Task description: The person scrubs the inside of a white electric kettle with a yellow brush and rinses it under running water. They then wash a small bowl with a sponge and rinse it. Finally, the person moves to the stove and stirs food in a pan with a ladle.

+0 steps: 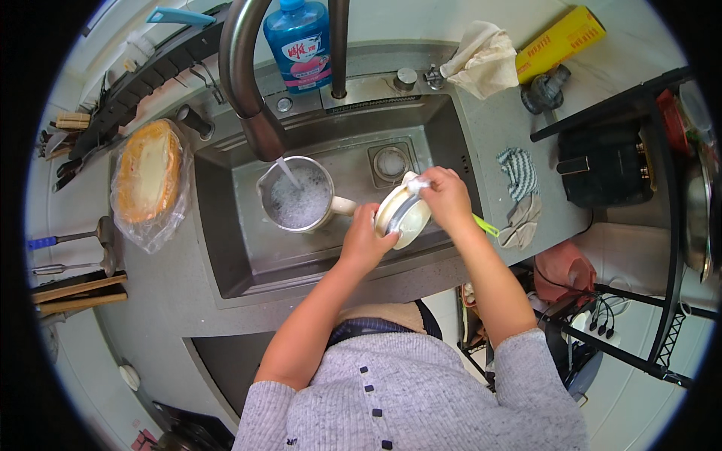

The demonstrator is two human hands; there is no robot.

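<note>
My left hand grips the edge of a round cream lid with a grey sealing band, tilted above the right part of the stainless steel sink. On the lid's far edge, my right hand presses white foam or soapy bristles. A bright green handle juts out past my right wrist, seemingly from a brush in that hand; most of it is hidden. To the left, a cream jug with a spout and side handle stands in the sink, full of foamy water. Water runs into it from the faucet.
Behind the sink stands a blue detergent bottle. A beige cloth hangs near a yellow box. Left on the counter is an orange basket in plastic; a striped cloth lies right. A black rack borders the right side.
</note>
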